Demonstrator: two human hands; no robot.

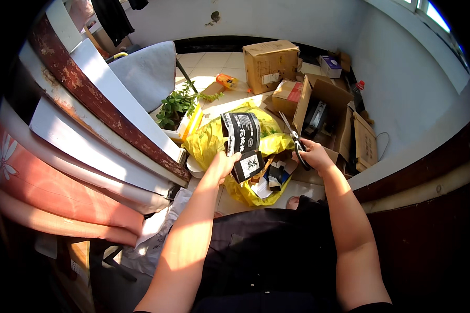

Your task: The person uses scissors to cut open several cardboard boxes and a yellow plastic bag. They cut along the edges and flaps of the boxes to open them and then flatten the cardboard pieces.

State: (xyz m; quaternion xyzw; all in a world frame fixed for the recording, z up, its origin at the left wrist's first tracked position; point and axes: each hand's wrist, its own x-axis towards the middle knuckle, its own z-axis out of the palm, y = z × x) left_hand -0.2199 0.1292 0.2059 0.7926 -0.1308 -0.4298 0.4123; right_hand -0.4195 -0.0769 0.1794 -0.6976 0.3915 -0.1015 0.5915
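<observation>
The left hand (224, 164) grasped a black package (240, 129) by its left edge, above the yellow bag (208, 136), its long axis running roughly away from the person. The right hand (314, 155), at the bag's right side, gripped scissors (296, 137), blades angled away and leftward; the package lay left of them, apart. Right of the bag stood an open cardboard box (344, 130); left, a leafy plant (175, 108).
</observation>
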